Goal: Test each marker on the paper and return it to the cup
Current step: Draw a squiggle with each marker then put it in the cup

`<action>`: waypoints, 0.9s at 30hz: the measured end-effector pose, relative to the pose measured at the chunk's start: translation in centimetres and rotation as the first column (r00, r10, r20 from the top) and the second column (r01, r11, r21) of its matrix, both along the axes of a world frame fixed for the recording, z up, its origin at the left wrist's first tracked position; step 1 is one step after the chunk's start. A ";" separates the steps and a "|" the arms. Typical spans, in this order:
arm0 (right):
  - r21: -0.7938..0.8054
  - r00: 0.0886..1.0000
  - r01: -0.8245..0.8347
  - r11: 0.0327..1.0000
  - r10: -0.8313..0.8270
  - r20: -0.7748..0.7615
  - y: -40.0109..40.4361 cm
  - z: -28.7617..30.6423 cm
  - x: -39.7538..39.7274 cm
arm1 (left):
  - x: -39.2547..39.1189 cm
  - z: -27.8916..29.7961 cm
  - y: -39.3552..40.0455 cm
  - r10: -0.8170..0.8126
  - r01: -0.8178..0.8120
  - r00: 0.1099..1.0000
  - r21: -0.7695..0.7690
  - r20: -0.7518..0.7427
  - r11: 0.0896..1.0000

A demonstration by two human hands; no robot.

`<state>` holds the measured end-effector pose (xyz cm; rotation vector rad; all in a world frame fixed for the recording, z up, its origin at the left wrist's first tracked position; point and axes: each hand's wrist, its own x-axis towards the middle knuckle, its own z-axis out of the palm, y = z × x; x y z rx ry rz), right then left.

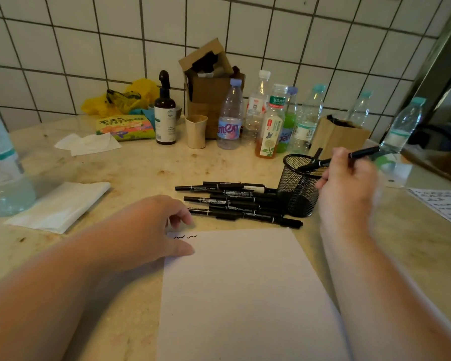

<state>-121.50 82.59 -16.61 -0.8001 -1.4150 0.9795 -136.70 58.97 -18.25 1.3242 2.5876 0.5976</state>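
**Marker over the cup, paper pinned**

At the right side of the tabletop (pixel 146 173), the right hand (pixel 349 178) grips a black marker (pixel 363 153), fingers curled round its barrel. The marker's long axis runs nearly level, one end pointing left over the rim of the black mesh cup (pixel 298 188), the other end sticking out to the right past the knuckles. The cup stands just beside and below the hand, on its left; judged from this, the coming move is a short tip-down of the leftward end into the cup's mouth. One or two markers appear to lean inside the cup already.

The left hand (pixel 151 225) rests with loosely bent fingers at the top left corner of the white paper (pixel 245 295), thumb on the sheet, holding nothing. Two short black squiggles (pixel 185 237) lie just beside its fingertips. A pile of markers (pixel 235 201) lies between paper and cup, long axes running left to right; the left hand is nearer to it.

Motion blur softens the right hand, so the exact finger placement and whether the marker is capped cannot be made out. The paper's lower edge is cut off.
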 end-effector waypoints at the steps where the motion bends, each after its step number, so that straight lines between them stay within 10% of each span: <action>1: 0.006 0.999 0.015 1.000 -0.015 0.042 0.2 -0.1 -0.1 | 0.0 0.0 0.0 -0.003 0.003 1.000 0.003 0.005 1.000; 13: 0.160 0.984 -0.108 0.981 0.082 0.157 -2.2 -0.1 -0.2 | -0.3 -0.2 -0.1 -0.006 0.005 1.000 0.017 0.021 1.000; 19: 0.132 0.584 -0.416 0.900 0.153 0.797 -3.4 -2.4 -1.2 | -0.7 -0.4 0.0 -0.031 0.031 0.999 0.002 -0.005 1.000; 27: 0.188 0.452 -0.402 0.896 0.015 0.892 -3.7 -2.9 -1.4 | -0.9 -0.6 -0.2 -0.063 0.064 0.997 0.013 -0.042 0.998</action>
